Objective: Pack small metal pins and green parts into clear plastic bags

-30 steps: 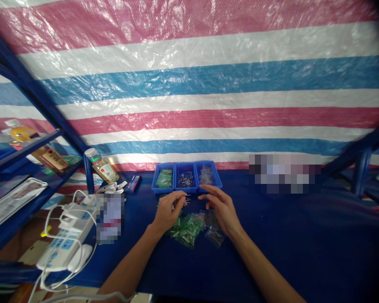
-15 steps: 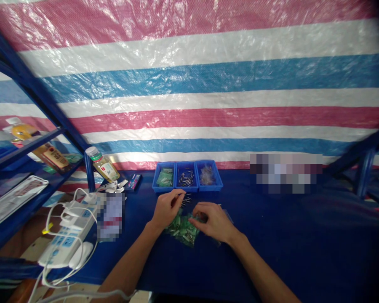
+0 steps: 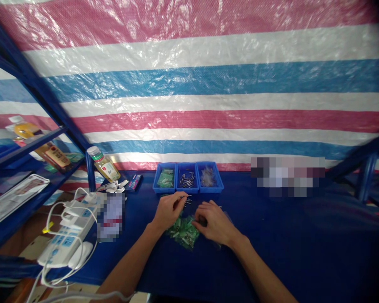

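My left hand [image 3: 168,211] is closed in a pinch, and a thin metal pin [image 3: 189,196] sticks out at its fingertips. Below those fingers lie several dark metal pins [image 3: 187,202] on the table. My right hand [image 3: 215,224] has its fingers curled beside a pile of small green packets [image 3: 183,234]; whatever its fingertips hold is hidden. Just beyond my hands stand three blue bins in a row: the left bin [image 3: 154,185] contains green packets, the middle bin [image 3: 187,190] metal pins, the right bin [image 3: 220,185] clear plastic pieces.
At left a white power strip [image 3: 65,235] with tangled cables lies near a blurred-out flat item [image 3: 112,216]. A drink bottle [image 3: 105,166] and a small blue box [image 3: 134,182] stand behind it. Blue frame posts [image 3: 90,170] flank the table; a striped tarp [image 3: 208,80] closes the back.
The view has shifted slightly. My hands stay almost in place over the pile, and the pin tip at my left fingertips now shows more clearly.
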